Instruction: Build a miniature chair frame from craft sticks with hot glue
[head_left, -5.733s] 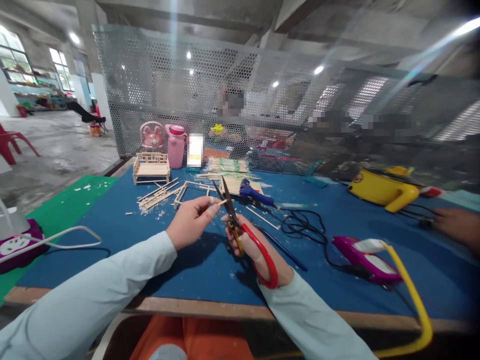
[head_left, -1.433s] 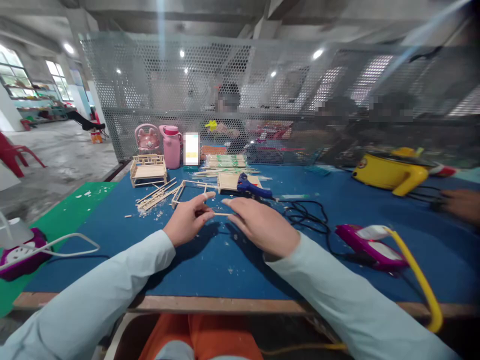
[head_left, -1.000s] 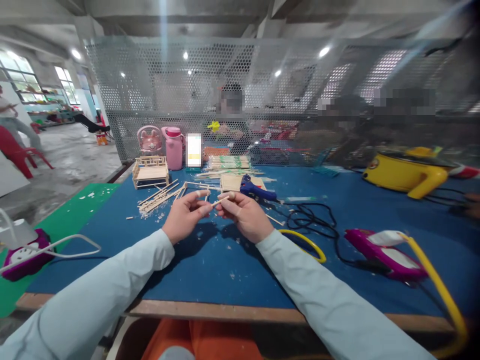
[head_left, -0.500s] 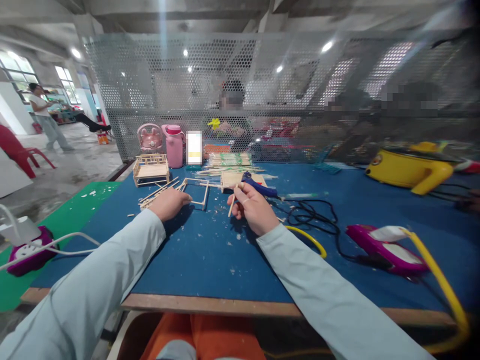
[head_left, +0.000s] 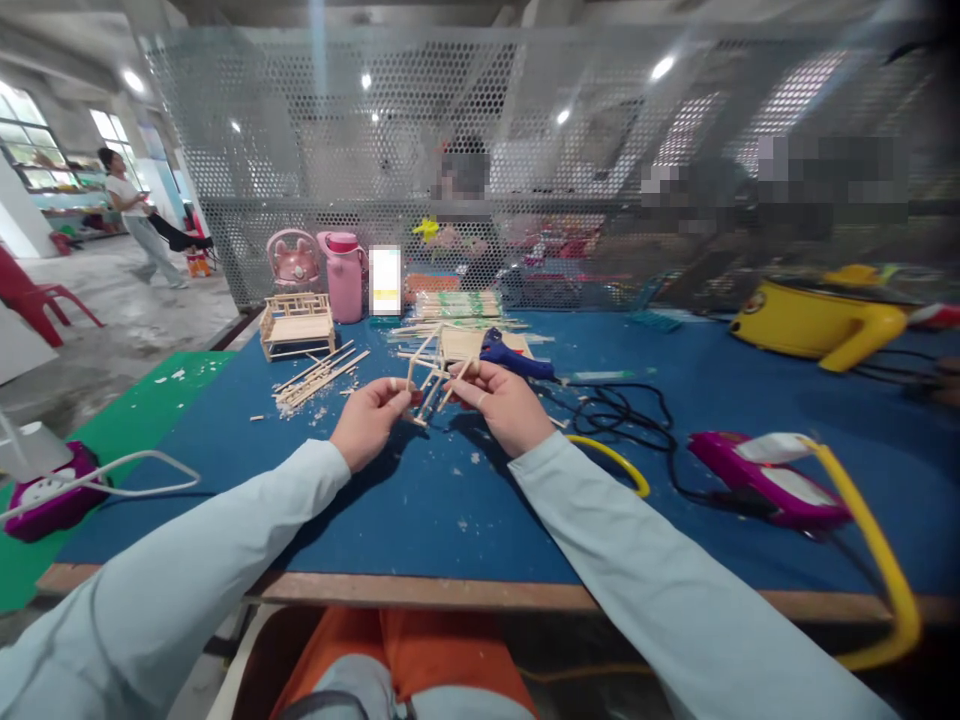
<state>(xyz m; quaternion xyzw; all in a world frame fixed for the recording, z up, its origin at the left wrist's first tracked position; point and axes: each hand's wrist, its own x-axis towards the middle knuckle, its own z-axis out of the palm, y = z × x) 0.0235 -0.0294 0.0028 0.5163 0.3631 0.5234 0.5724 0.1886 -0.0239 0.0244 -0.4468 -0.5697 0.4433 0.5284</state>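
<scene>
My left hand (head_left: 367, 420) holds a small open frame of thin wooden sticks (head_left: 421, 378), lifted off the blue table mat (head_left: 450, 500) and tilted on edge. My right hand (head_left: 504, 402) pinches a short loose wooden stick (head_left: 454, 383) and rests it against the frame's right side. Both hands meet at mid-table, a little above the mat. A blue glue gun (head_left: 514, 362) lies just beyond my right hand.
A pile of wooden sticks (head_left: 315, 378) and a small stick-built bench (head_left: 297, 326) lie far left. Pink bottles (head_left: 345, 276), stick bundles (head_left: 457, 305), black cable (head_left: 622, 412), purple power strips (head_left: 765, 480), a yellow cord (head_left: 870, 560) and a yellow pot (head_left: 817, 325) surround. A mesh screen backs the table.
The scissors left my right hand, which took the short stick. My left hand reached to the stick frame on the mat, then lifted it up to meet the right hand's stick.
</scene>
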